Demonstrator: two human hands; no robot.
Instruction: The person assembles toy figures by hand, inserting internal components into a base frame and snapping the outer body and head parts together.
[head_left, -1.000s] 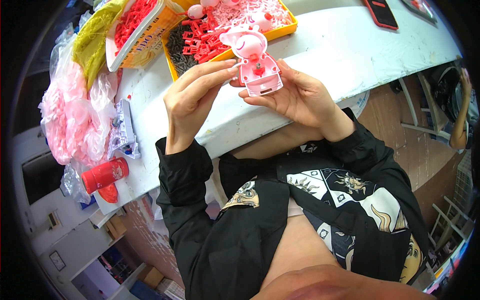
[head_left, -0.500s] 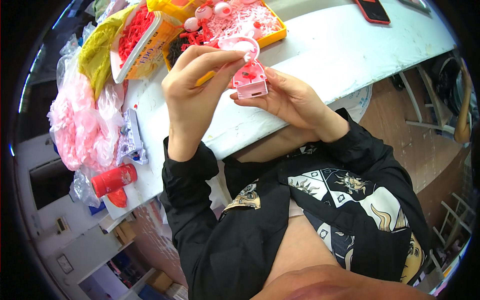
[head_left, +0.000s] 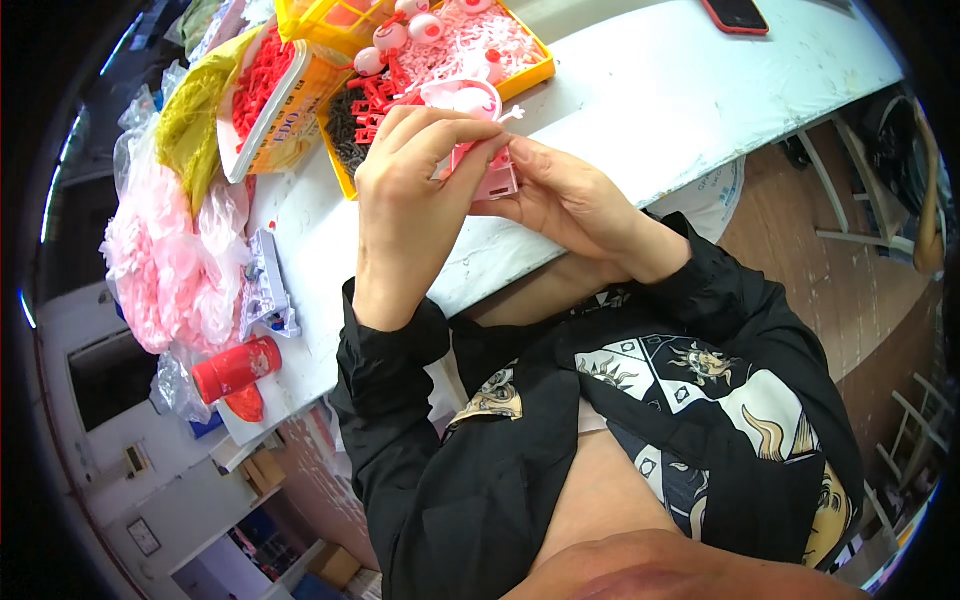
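Note:
A pink plastic toy casing (head_left: pixel 498 184), with a rounded top and a boxy base, is held over the front of the table. My right hand (head_left: pixel 580 195) is closed round the base from the right, its thumb along the upper edge. My left hand (head_left: pixel 415 190) reaches across the casing from the left, thumb and forefinger pinched together over its middle. From those fingertips sticks out a small white plastic part (head_left: pixel 514 113); the rest of it is hidden. My left fingers also cover most of the casing's inside.
Beyond my hands, a yellow tray (head_left: pixel 540 72) holds pink, red and dark small parts. A white-rimmed tub (head_left: pixel 262 115) of red pieces leans beside it. Bags of pink parts (head_left: pixel 160 270), a lilac plastic piece (head_left: pixel 264 285) and a red cylinder (head_left: pixel 237 369) lie left. A phone (head_left: pixel 737 14) lies far right.
My left hand has come down and right, its pinched fingers now over the casing's middle and hiding the inside that showed before. My right hand has barely shifted, still round the base.

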